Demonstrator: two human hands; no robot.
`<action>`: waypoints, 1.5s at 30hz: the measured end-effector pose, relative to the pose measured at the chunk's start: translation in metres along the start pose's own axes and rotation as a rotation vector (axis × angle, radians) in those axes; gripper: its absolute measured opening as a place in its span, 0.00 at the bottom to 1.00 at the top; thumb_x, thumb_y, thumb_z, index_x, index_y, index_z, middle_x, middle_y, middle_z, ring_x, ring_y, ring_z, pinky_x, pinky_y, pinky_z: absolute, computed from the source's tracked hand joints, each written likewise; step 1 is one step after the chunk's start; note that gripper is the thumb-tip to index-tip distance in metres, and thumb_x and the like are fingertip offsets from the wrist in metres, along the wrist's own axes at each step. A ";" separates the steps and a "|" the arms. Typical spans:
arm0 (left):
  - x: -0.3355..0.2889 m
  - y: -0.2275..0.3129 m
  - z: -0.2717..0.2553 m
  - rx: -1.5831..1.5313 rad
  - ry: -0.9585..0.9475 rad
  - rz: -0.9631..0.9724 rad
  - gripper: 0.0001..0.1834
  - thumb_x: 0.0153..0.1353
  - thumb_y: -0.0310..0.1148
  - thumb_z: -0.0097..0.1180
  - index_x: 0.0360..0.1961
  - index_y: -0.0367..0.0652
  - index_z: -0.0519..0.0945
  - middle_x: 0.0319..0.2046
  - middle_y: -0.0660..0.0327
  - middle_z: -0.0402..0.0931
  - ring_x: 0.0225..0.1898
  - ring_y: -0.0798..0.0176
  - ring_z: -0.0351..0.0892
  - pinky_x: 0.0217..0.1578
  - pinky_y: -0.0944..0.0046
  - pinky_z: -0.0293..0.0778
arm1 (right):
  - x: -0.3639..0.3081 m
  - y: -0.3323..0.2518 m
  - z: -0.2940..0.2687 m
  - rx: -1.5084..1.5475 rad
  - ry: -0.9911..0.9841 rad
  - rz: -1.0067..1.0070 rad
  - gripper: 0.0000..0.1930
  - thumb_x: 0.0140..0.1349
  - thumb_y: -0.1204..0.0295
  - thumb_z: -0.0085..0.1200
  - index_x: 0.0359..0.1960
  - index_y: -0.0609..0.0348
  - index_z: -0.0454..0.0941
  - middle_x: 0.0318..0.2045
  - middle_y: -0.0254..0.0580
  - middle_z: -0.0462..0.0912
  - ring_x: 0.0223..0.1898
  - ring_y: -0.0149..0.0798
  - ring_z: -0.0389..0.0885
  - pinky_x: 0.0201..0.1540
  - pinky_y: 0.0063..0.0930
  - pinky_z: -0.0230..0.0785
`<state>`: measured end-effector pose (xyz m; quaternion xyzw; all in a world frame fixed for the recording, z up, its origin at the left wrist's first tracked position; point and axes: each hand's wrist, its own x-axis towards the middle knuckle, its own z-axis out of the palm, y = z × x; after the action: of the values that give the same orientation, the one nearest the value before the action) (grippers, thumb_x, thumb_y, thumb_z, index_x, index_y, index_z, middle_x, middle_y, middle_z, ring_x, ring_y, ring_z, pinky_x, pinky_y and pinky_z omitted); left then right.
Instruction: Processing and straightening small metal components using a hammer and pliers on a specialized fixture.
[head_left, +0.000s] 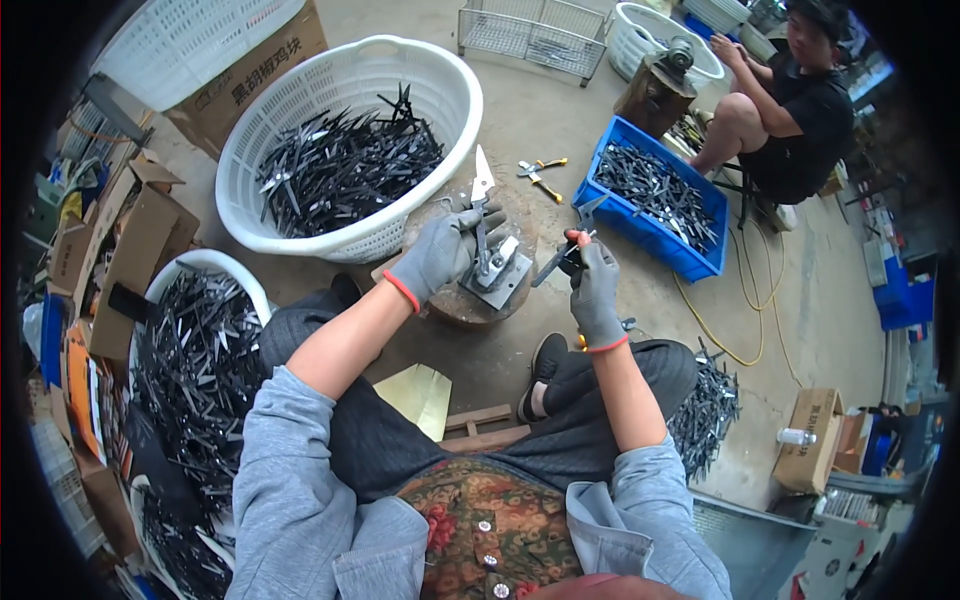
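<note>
By the metal fixture, the left hand clasps a blade, the right hand a dark bladed piece, with many more pieces heaped in the far-left basket.

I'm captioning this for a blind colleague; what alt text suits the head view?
Gloved left hand at a metal device on a round stand, gloved right hand holding a dark bladed tool; beyond, a white basket and blue bin hold dark blades; another person sits upper right.

Floor bearing white basket, blue crate, yellow-handled pliers, stump under metal fixture
</note>
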<state>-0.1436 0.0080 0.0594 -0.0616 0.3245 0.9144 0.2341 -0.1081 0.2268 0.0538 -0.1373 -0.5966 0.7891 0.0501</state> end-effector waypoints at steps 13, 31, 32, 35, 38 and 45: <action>0.061 -0.024 0.048 0.058 -0.118 0.043 0.23 0.65 0.29 0.42 0.60 0.33 0.61 0.58 0.53 0.65 0.59 0.54 0.64 0.59 0.53 0.64 | 0.035 -0.011 -0.029 0.139 0.121 -0.130 0.13 0.63 0.62 0.51 0.32 0.59 0.79 0.28 0.35 0.78 0.28 0.29 0.75 0.31 0.23 0.69; 0.073 -0.049 0.070 0.117 -0.187 0.081 0.18 0.67 0.37 0.42 0.53 0.39 0.70 0.43 0.57 0.75 0.40 0.66 0.75 0.42 0.65 0.74 | 0.003 -0.015 0.024 -0.517 0.016 -0.622 0.11 0.61 0.71 0.45 0.23 0.65 0.72 0.33 0.50 0.73 0.37 0.43 0.72 0.43 0.29 0.64; 0.074 -0.047 0.071 0.239 -0.149 0.132 0.18 0.67 0.39 0.42 0.51 0.39 0.73 0.42 0.58 0.76 0.38 0.66 0.75 0.40 0.66 0.74 | 0.005 -0.017 0.021 -0.640 -0.087 -0.368 0.11 0.60 0.70 0.47 0.26 0.66 0.74 0.35 0.47 0.75 0.37 0.40 0.73 0.42 0.27 0.65; 0.066 -0.044 0.079 0.618 -0.201 0.369 0.20 0.68 0.40 0.41 0.51 0.36 0.74 0.46 0.56 0.76 0.47 0.65 0.76 0.47 0.67 0.71 | 0.012 -0.021 0.015 -0.461 -0.266 -0.237 0.11 0.60 0.69 0.49 0.30 0.67 0.76 0.37 0.45 0.77 0.37 0.38 0.75 0.41 0.27 0.66; 0.056 -0.041 0.092 0.665 -0.216 0.199 0.21 0.69 0.40 0.42 0.53 0.35 0.72 0.50 0.57 0.75 0.51 0.64 0.73 0.49 0.67 0.69 | 0.009 -0.025 0.008 -0.444 -0.384 -0.149 0.13 0.59 0.67 0.51 0.36 0.67 0.78 0.37 0.45 0.79 0.37 0.37 0.76 0.39 0.29 0.67; 0.049 -0.035 0.078 0.928 -0.463 0.007 0.23 0.68 0.34 0.37 0.62 0.37 0.60 0.56 0.50 0.66 0.54 0.54 0.71 0.55 0.57 0.67 | 0.003 -0.054 -0.024 0.077 -0.194 -0.107 0.09 0.59 0.69 0.54 0.31 0.63 0.81 0.25 0.36 0.80 0.26 0.27 0.76 0.28 0.21 0.67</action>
<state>-0.1677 0.0995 0.0877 0.2536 0.6357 0.6647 0.2995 -0.1093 0.2652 0.0992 -0.0264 -0.5744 0.8172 0.0392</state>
